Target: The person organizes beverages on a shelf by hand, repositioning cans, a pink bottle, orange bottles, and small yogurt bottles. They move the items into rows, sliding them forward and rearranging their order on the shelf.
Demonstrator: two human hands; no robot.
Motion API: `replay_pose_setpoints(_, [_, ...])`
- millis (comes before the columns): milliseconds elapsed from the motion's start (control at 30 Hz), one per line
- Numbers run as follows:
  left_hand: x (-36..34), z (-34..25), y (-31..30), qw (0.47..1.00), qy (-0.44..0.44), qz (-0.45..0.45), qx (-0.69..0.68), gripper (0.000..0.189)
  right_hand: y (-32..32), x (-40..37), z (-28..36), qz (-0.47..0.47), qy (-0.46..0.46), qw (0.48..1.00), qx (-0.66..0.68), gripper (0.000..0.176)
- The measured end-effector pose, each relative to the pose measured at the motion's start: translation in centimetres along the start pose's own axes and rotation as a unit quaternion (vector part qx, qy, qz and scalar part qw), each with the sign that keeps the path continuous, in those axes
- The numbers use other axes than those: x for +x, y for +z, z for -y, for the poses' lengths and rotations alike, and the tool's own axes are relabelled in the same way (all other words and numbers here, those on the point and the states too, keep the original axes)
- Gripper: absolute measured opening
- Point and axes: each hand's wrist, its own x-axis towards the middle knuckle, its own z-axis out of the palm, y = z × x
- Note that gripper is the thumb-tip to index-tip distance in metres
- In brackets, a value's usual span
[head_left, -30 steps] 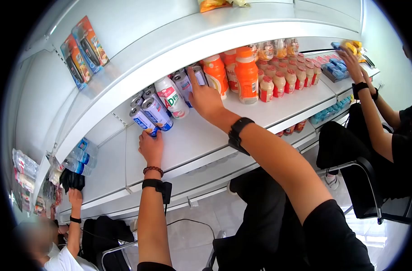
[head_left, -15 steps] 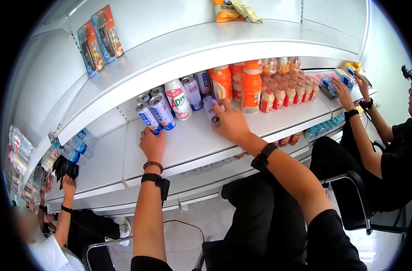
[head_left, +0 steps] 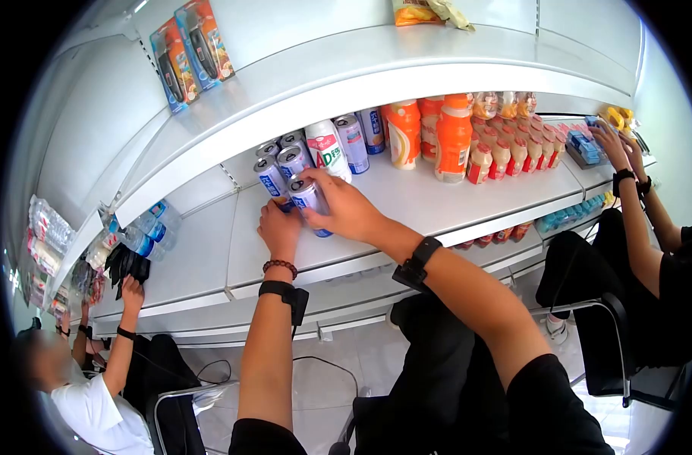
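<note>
On the shelf (head_left: 445, 199), right hand (head_left: 346, 214) grips can (head_left: 307, 196), left hand (head_left: 279, 231) alongside.

from where i stand, the only lettering i can read is a green "ad" on the white plastic bottle (head_left: 327, 154) on the white shelf (head_left: 452, 201); print on the blue-and-silver cans (head_left: 273, 180) is too small.

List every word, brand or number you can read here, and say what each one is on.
"AD", in green letters on the white bottle; the rest of its label is blurred.
On the blue-and-white can in the right hand: print too small to read.
On the orange bottles: labels blurred.
On the hanging packs: print unreadable.
</note>
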Motion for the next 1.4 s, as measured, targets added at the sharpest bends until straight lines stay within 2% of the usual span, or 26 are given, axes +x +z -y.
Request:
replay_pose_setpoints(100, [-0.2, -0.1, -0.1, 1.000, 0.004, -0.010, -0.005, 0.036, 0.9, -1.9, 0.1, 0.072, 0.173, 0.982, 0.023, 0.070])
replay_pose_setpoints(200, [0.1, 0.5, -0.2, 0.999, 0.004, 0.008, -0.034, 0.037, 3.1, -3.9, -1.9, 0.040, 0.146, 0.983, -0.101, 0.079])
replay_pose_setpoints(300, [0.0, 1.3, 0.6, 0.993, -0.020, -0.059, -0.102, 0.034, 2.4, -3.6, -1.1, 0.012, 0.185, 0.982, -0.025, 0.082])
replay_pose_setpoints(400, [-0.1, 1.7, 0.8, 0.979, -0.048, -0.112, -0.162, 0.030, 2.4, -3.2, -2.4, 0.019, 0.228, 0.973, 0.001, 0.075])
replay_pose_setpoints(500, [-0.1, 1.8, 0.4, 0.983, -0.035, -0.098, -0.151, 0.028, 2.3, -3.3, -3.3, 0.002, 0.208, 0.978, 0.017, 0.063])
replay_pose_setpoints(600, [-0.1, 1.9, 0.1, 0.977, 0.020, -0.105, -0.182, 0.027, 1.2, -2.8, -1.8, -0.014, 0.263, 0.961, 0.082, 0.055])
replay_pose_setpoints(700, [-2.5, -0.2, -0.9, 0.960, 0.052, -0.057, -0.271, 0.037, 2.3, -3.0, -3.1, -0.053, 0.250, 0.965, 0.057, 0.055])
replay_pose_setpoints(733, [-3.3, -0.6, -0.1, 0.955, 0.097, -0.066, -0.272, 0.043, 2.2, -3.2, -3.0, -0.065, 0.249, 0.965, 0.054, 0.042])
replay_pose_setpoints(800, [-5.0, -1.4, 1.9, 0.943, 0.182, -0.088, -0.265, 0.055, 2.2, -3.5, -4.5, -0.016, 0.235, 0.968, 0.086, 0.031])
replay_pose_setpoints(833, [-5.2, -2.0, 1.3, 0.952, 0.158, -0.066, -0.254, 0.060, 2.2, -3.5, -4.6, 0.010, 0.228, 0.968, 0.105, 0.026])
replay_pose_setpoints(900, [-5.1, -2.7, -0.5, 0.967, 0.109, -0.022, -0.231, 0.071, 2.6, -3.6, -3.7, 0.021, 0.214, 0.975, 0.060, 0.021])
replay_pose_setpoints(933, [-5.3, -2.5, -1.3, 0.963, 0.131, -0.057, -0.230, 0.069, 2.7, -3.5, -3.2, 0.023, 0.206, 0.978, 0.038, 0.019])
replay_pose_setpoints(1033, [-4.5, -1.6, -1.6, 0.990, 0.066, 0.022, -0.120, 0.065, 2.5, -3.6, -4.2, -0.003, 0.224, 0.971, 0.078, 0.021])
replay_pose_setpoints(1067, [-4.7, -1.5, -1.7, 0.991, 0.065, 0.004, -0.119, 0.058, 2.7, -3.6, -4.5, -0.019, 0.238, 0.965, 0.106, 0.021])
replay_pose_setpoints(1167, [-5.6, -1.9, -3.3, 0.992, 0.071, -0.077, -0.070, 0.053, 2.6, -3.5, -4.3, -0.031, 0.270, 0.957, 0.104, 0.019])
replay_pose_setpoints(1267, [-5.6, -1.1, -3.6, 0.991, -0.011, -0.121, -0.054, 0.052, 2.3, -3.5, -3.9, -0.028, 0.275, 0.955, 0.110, 0.018])
replay_pose_setpoints(1400, [-4.5, -1.0, -3.4, 0.994, -0.043, -0.092, -0.042, 0.057, 2.2, -3.5, -3.9, -0.024, 0.281, 0.951, 0.127, 0.018])
